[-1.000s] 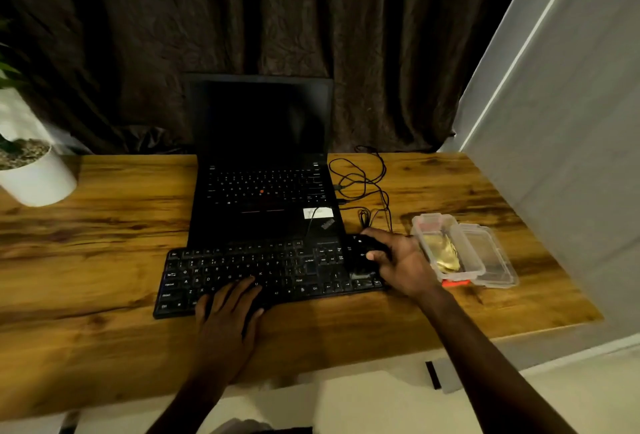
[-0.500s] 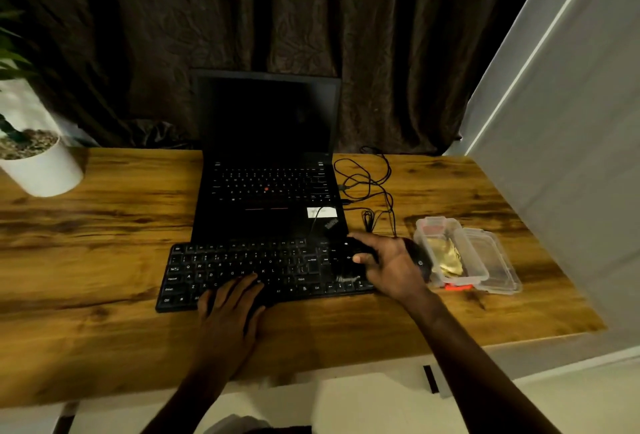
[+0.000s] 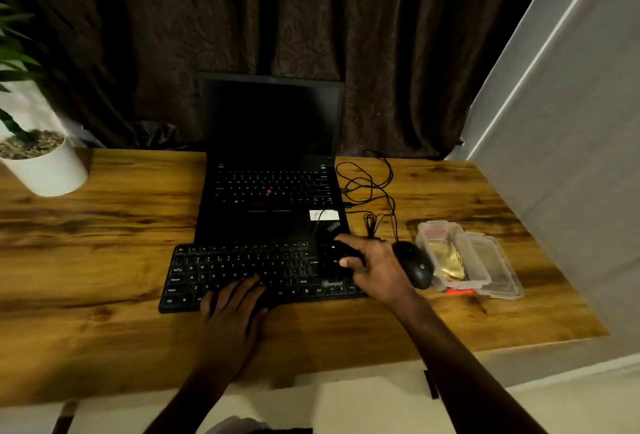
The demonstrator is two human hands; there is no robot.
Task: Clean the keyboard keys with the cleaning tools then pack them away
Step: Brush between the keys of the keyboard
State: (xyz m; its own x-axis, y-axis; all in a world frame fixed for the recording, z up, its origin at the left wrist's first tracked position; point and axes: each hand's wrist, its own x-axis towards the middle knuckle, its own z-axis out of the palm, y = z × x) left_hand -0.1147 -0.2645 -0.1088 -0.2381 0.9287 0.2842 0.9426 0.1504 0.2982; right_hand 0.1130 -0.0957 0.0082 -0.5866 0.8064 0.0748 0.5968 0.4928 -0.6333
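Wooden desk (image 3: pixel 104 243) before a dark curtain (image 3: pixel 173 35); white potted plant (image 3: pixel 48 170) upper left, black laptop (image 3: pixel 270 198) at centre. Below it lies a black keyboard (image 3: pixel 242 267): left hand (image 3: pixel 232 316) flat on its near keys, right hand (image 3: pixel 377 267) spread loosely over its right end, holding nothing. Black mouse (image 3: pixel 414 265) and clear plastic box (image 3: pixel 437 225) sit just right.

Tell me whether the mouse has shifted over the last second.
Yes. The mouse has slid right, away from the keyboard end where it was, and now lies beside the clear plastic container.
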